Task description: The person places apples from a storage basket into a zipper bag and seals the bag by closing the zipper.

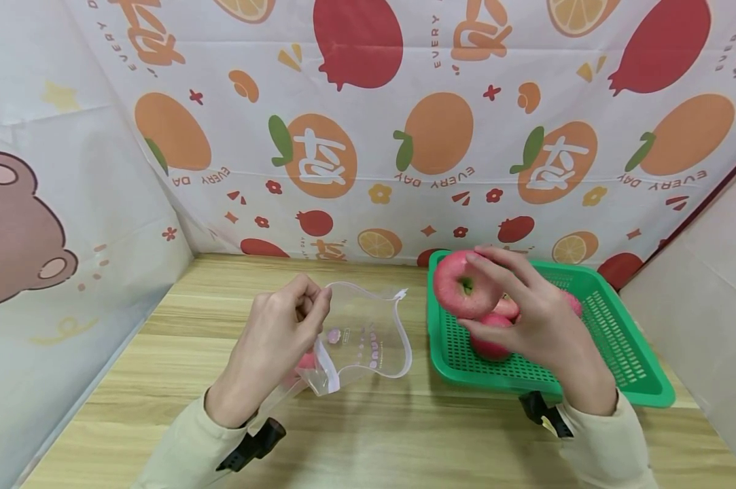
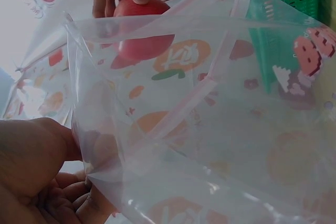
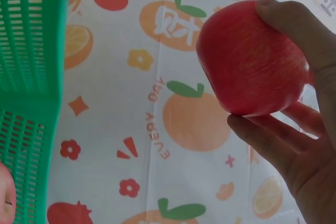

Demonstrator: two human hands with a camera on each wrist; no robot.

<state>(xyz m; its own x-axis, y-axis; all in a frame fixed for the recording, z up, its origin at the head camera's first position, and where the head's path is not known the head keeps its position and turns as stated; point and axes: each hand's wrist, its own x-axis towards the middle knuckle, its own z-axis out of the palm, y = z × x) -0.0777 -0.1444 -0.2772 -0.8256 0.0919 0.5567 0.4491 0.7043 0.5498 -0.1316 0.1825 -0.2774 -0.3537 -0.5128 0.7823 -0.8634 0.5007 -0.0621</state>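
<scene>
My left hand (image 1: 276, 346) pinches the edge of a clear zip bag (image 1: 368, 333) whose mouth gapes toward the right. Something pinkish red (image 1: 306, 361) shows through the bag near that hand. In the left wrist view the bag (image 2: 210, 129) fills most of the picture, with the left hand (image 2: 47, 171) at its edge. My right hand (image 1: 533, 312) grips a red apple (image 1: 459, 288) between thumb and fingers, above the left part of a green basket (image 1: 631, 339). The same apple (image 3: 252, 59) appears in the right wrist view, held at its sides.
Several more apples (image 1: 490, 343) lie in the basket, partly hidden by the right hand. The basket stands at the right on a wood-grain table (image 1: 368, 435). A fruit-print cloth (image 1: 368, 224) rises behind the table, and pale walls flank both sides.
</scene>
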